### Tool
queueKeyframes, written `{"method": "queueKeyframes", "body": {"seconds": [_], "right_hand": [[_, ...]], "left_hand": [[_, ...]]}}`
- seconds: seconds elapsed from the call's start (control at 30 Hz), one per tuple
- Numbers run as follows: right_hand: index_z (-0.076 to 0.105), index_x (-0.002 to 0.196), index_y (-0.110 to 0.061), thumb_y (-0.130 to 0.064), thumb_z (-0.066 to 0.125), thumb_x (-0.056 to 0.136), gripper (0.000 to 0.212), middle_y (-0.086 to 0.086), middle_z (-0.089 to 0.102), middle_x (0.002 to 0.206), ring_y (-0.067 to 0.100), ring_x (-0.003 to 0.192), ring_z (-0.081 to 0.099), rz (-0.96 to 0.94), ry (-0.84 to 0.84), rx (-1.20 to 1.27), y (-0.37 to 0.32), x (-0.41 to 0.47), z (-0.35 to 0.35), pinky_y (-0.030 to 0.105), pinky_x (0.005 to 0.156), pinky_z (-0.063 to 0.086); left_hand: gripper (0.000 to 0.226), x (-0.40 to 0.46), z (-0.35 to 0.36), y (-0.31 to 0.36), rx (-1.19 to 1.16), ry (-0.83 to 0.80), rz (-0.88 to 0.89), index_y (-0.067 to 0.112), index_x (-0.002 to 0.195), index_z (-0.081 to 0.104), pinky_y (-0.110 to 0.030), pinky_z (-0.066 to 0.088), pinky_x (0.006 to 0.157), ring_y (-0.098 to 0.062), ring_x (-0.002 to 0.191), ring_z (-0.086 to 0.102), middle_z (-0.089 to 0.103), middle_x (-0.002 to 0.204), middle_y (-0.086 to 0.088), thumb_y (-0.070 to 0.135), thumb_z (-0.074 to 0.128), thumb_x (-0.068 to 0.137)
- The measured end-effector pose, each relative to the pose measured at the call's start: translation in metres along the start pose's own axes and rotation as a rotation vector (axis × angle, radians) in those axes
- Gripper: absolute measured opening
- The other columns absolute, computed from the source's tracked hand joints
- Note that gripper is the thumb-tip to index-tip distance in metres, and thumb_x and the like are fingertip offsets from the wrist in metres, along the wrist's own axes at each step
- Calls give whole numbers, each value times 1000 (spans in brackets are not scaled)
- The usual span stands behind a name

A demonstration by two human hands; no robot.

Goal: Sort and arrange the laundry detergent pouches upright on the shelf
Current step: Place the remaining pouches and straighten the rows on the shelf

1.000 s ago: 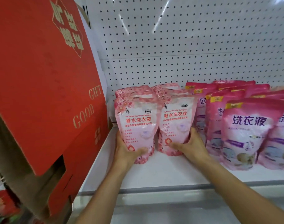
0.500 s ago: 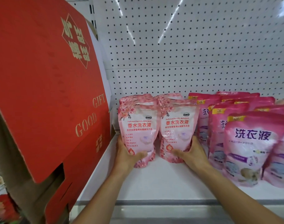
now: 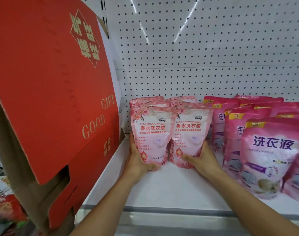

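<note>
Left hand [image 3: 137,160] gripping left pouch [image 3: 151,132] at its base, right hand [image 3: 202,161] gripping right pouch [image 3: 189,132], both upright, touching, on shelf [image 3: 170,188], magenta pouches [image 3: 267,150] at 3 o'clock, red box [image 3: 48,92] at 9 o'clock

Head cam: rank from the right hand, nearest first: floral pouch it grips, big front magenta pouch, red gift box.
1. Floral pouch, held in the right hand.
2. Front magenta pouch, standing to that hand's right.
3. Red gift box, far left, beyond the left hand.

Retail shop — pegboard backing [image 3: 213,48], white shelf [image 3: 162,193] w/ rows of detergent pouches [image 3: 271,150].
</note>
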State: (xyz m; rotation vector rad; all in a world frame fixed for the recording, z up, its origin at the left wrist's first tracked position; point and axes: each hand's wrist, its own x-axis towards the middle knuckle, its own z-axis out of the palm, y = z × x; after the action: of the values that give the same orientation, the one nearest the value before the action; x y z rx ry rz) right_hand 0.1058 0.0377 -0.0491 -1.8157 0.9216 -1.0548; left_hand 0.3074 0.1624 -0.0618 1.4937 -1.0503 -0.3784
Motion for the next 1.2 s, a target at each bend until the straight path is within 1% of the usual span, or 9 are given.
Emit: {"method": "queueKeyframes", "body": {"seconds": [0.07,0.17,0.37,0.5,0.67,0.8,0.93,1.03,1.2], "right_hand": [[40,116,-27,-11,84,71,65,-31,51,96,-29,71,51,4,-8,-10,1,-1,-4,-4,51,38],[42,118,-26,-5,82,72,64,-31,52,96,-31,73,51,-4,-29,-26,3,-4,-11,-5,52,38],[46,133,-24,1,74,79,66,-15,62,112,8,104,59,57,-115,-18,3,-6,-27,8,70,43],[46,136,-25,5,70,81,66,-16,63,115,12,112,58,70,-135,-6,2,-10,-29,18,83,47],[44,135,-25,-1,72,82,65,-10,63,119,11,107,60,117,-169,13,-4,-9,-26,21,83,48],[43,135,-24,-5,72,83,63,-11,62,118,1,97,59,137,-174,0,-6,-11,-24,14,74,45],[33,139,-24,-15,76,81,73,-7,57,126,14,109,57,142,-130,1,-15,-19,-25,31,89,48],[22,145,-32,-26,77,81,84,-9,53,131,17,121,54,9,20,96,-40,-23,-24,43,97,49],[15,152,-20,-45,60,91,81,1,17,159,17,146,15,-390,265,-223,-90,-14,-32,40,117,18]], "left_hand": [[145,-3,-2,-1,20,30,0,73,130,-3,-33,61,78,-4,123,46,42,135,24,13,96,42],[146,-2,-3,-5,35,38,14,59,142,-1,-26,58,83,-8,126,44,42,138,21,19,96,40],[137,-1,-7,-10,2,-15,-15,52,142,8,2,44,64,15,111,44,42,124,36,15,97,44],[135,0,-13,-11,26,-39,-57,41,148,7,4,39,64,8,111,43,40,121,36,17,97,49],[124,-1,-6,-11,40,-35,-52,51,132,12,4,41,65,29,97,45,42,117,39,11,95,50],[129,-6,-4,-5,63,-4,-53,46,142,10,-12,42,84,7,113,49,42,119,35,18,96,49],[145,-10,-4,14,20,84,27,44,150,-1,-41,42,109,-12,139,32,30,152,12,26,98,45],[140,-8,-3,40,-12,205,86,52,148,-2,-50,36,112,-13,144,27,22,158,12,48,95,45],[126,10,-10,79,226,380,367,40,153,4,-33,14,118,-2,147,6,6,160,20,64,82,58]]}}
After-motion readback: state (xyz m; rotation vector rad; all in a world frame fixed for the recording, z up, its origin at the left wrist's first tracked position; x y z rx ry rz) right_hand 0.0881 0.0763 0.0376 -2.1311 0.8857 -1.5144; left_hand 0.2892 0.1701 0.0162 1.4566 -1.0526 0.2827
